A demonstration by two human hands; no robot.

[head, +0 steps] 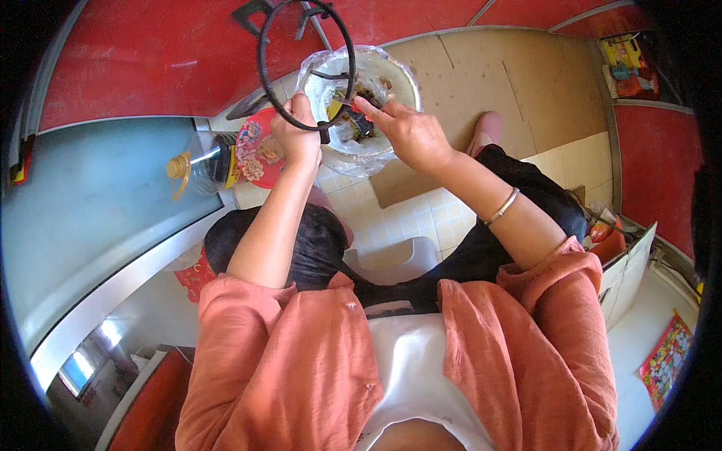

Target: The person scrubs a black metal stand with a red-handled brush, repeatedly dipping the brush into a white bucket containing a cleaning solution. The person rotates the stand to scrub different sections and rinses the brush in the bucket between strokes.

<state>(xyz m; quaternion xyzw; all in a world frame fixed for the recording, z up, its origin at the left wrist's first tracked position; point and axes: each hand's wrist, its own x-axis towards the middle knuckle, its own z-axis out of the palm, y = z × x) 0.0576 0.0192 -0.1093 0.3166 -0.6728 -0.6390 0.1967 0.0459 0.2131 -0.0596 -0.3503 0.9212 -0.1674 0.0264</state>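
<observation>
My left hand (298, 132) grips the lower part of a black round metal pan support from a gas stove (261, 62), holding it up on its side. Its ring and prongs stand partly over a round bin (414, 84) lined with clear plastic. Dark and yellow waste (361, 127) lies inside the bin. My right hand (414, 135) is over the bin's near right side, forefinger pointing at the ring, with a thin reddish tool (361, 107) at the fingertips. The tool is mostly hidden by the fingers, so its kind is unclear.
A large oil bottle (211, 163) and a red floral item (260, 149) are left of the bin. Flattened cardboard (468, 62) covers floor tiles ahead. Red cabinet doors (169, 51) stand close in front. A grey plastic stool (414, 256) is beneath me; an open box (629, 270) stands at right.
</observation>
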